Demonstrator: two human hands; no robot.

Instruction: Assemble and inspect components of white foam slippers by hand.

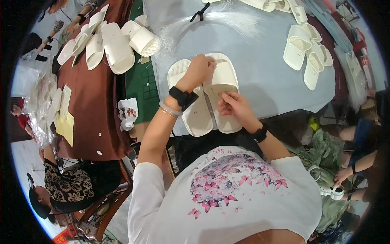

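Observation:
A pair of cream slide slippers lies side by side in front of me, the left slipper (198, 118) and the right slipper (222, 75) nearly touching. My left hand (199, 71) is closed in a pinch above their straps and hides part of the left strap. Over the right slipper's footbed, just below its strap, my right hand (235, 106) has its fingers curled together. Whatever is in either pinch is too small to make out. Beyond the slippers lies a bundle of fine clear plastic strands (231, 22), bound by a black tie (200, 13).
More cream slippers (118, 48) are grouped on the brown cloth (87, 118) at left, others (295, 46) on the grey-blue cloth (276, 87) at right. A white paper with small brown bits (129, 114) sits by the green mat (142, 83). Other people work at both sides.

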